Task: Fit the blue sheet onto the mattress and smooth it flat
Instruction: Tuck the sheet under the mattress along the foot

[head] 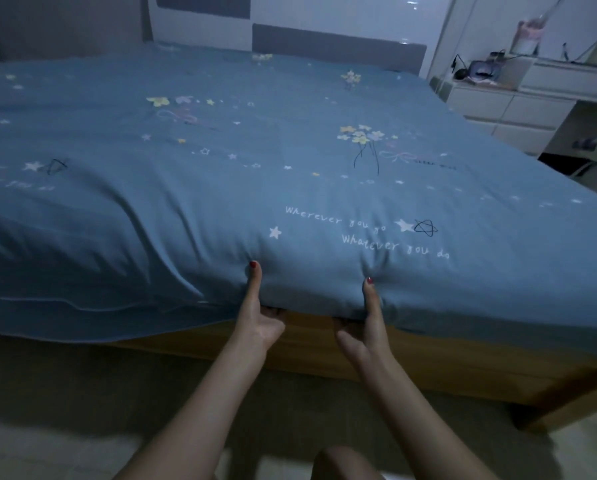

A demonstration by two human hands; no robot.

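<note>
The blue sheet (221, 174) is a muted, dusty blue printed with small white stars, yellow and pale lilac flowers on thin black stems, black outlined stars, faint pink bows and white handwritten lettering. The bed frame (411, 362) below it is warm honey-brown wood. The headboard (338, 46) is grey against a white wall. The drawer unit (508, 109) at the right is white (its clutter too dim to colour). The floor (65, 427) is pale beige. The left hand (259, 317) and the right hand (366, 327) both wear red nail polish.
</note>
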